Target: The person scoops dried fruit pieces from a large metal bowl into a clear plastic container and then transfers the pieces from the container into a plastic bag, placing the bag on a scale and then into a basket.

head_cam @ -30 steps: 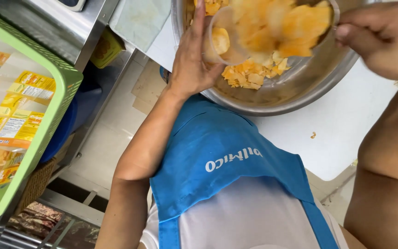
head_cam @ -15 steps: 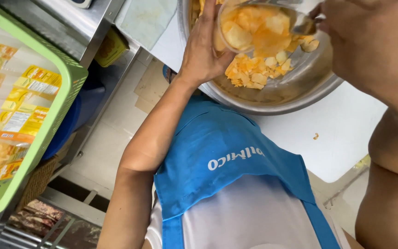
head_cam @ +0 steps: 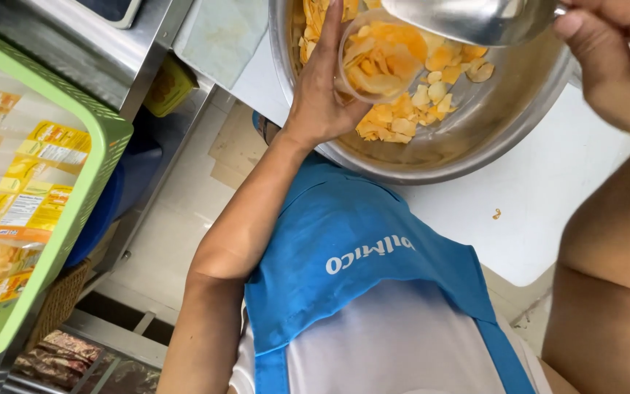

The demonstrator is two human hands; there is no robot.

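My left hand [head_cam: 322,91] holds a clear plastic cup [head_cam: 377,62] tilted over a large steel bowl [head_cam: 475,142]. The cup is partly filled with yellow-orange chips. More chips [head_cam: 410,117] lie loose in the bowl. My right hand [head_cam: 614,62] grips a shiny metal scoop [head_cam: 475,18] just above the cup's mouth; the scoop's inside is hidden from me. The bowl rests on a white table [head_cam: 548,211] in front of my blue apron.
A green plastic basket [head_cam: 82,211] with several sealed chip packets stands at the left. A steel counter [head_cam: 67,44] runs along the upper left. A yellow tub [head_cam: 169,87] sits under it. A crumb [head_cam: 497,214] lies on the table.
The view has shifted so the cup sits lower in frame. The scoop has come in over the cup from the right, and the cup holds fewer visible chips than a second ago.
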